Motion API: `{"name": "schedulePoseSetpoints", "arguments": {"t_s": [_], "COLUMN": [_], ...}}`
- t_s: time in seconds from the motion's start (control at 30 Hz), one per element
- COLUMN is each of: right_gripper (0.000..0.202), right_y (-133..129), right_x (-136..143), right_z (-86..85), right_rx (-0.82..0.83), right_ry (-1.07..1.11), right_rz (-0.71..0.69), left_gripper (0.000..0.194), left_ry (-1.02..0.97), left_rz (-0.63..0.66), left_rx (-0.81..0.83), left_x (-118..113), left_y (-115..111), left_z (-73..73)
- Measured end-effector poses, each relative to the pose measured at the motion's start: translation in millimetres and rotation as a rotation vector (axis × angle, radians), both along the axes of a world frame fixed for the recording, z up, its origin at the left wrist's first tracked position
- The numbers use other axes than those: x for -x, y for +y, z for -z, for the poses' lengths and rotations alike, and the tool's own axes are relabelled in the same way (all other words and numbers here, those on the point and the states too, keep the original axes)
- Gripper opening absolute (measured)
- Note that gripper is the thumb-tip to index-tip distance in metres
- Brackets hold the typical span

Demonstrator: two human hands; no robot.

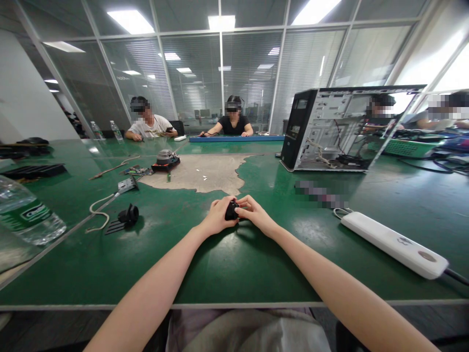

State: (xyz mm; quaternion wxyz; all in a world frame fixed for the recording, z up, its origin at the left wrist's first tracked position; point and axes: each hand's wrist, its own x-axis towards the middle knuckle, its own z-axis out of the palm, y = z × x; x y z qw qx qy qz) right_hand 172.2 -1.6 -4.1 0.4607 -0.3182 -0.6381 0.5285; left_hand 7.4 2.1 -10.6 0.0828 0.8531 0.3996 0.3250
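Note:
Both hands meet around a small black object [231, 211] just above the green table [264, 274], in front of my body. Wrapped about its left side, my left hand [217, 215] has its fingers curled over the top. From the right, the thumb and fingertips of my right hand [253, 213] press on the same object. My fingers cover much of it, so its kind cannot be made out. A torn beige patch [205, 171] of tabletop lies just beyond my hands.
An open computer case [330, 129] stands at the back right. Nearer lies a white power strip [394, 242]. To the left are a black part [128, 215], a bent cord [98, 210] and a water bottle [29, 212]. Several people sit around the table, behind a blue tray [238, 139] and green basket [410, 146].

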Motion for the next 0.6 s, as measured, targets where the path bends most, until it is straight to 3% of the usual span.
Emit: {"name": "schedulePoseSetpoints", "arguments": {"t_s": [0.2, 0.4, 0.6], "right_gripper": [0.027, 0.030, 0.023], "right_y": [6.8, 2.8, 2.8], "right_x": [1.7, -1.8, 0.7], "right_z": [9.5, 3.1, 3.6], "right_rx": [0.028, -0.006, -0.009], "right_ry": [-0.042, -0.023, 0.003], "right_rz": [0.058, -0.027, 0.011], "left_gripper": [0.057, 0.056, 0.058], "left_ry": [0.011, 0.004, -0.007], "left_rz": [-0.007, 0.001, -0.007], "left_rx": [0.009, 0.008, 0.011], "left_x": [-0.6, -0.3, -0.6], "left_y": [-1.2, -1.5, -1.0], "left_z": [-2.3, -1.4, -1.3]}}
